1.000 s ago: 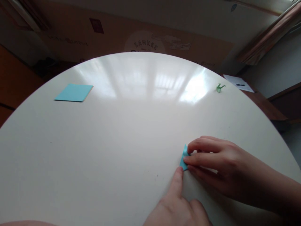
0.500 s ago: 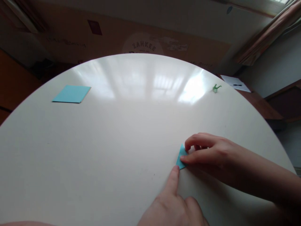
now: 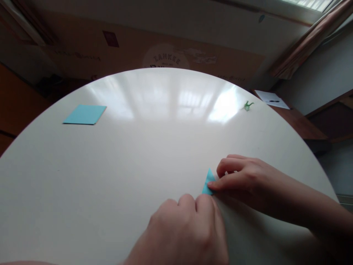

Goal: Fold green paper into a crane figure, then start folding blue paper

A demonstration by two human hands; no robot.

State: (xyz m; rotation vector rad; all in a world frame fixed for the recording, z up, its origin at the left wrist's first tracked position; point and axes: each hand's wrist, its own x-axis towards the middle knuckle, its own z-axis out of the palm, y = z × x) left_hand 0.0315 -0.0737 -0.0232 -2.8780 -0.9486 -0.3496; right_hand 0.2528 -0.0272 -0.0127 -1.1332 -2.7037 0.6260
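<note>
A small piece of light-blue origami paper (image 3: 209, 177), folded to a narrow triangle, lies on the white table with its point facing away from me. My right hand (image 3: 239, 173) holds it from the right, the thumb on top and the other fingers bent at its far right edge. At the paper's near end is my left hand (image 3: 184, 228), closed, knuckles up, covering the lower corner. Its fingertips are hidden underneath, so I cannot see what they grip.
A stack of light-blue square paper (image 3: 85, 114) lies at the table's far left. Near the far right edge stands a small green folded-paper figure (image 3: 248, 106). Beyond the round white table (image 3: 124, 154), a paper sheet (image 3: 268, 98) with a pen sits on a brown surface.
My left hand has gone from a stretched index finger at the paper's lower corner to curled fingers over that corner. The right hand keeps its hold. The view has shifted slightly.
</note>
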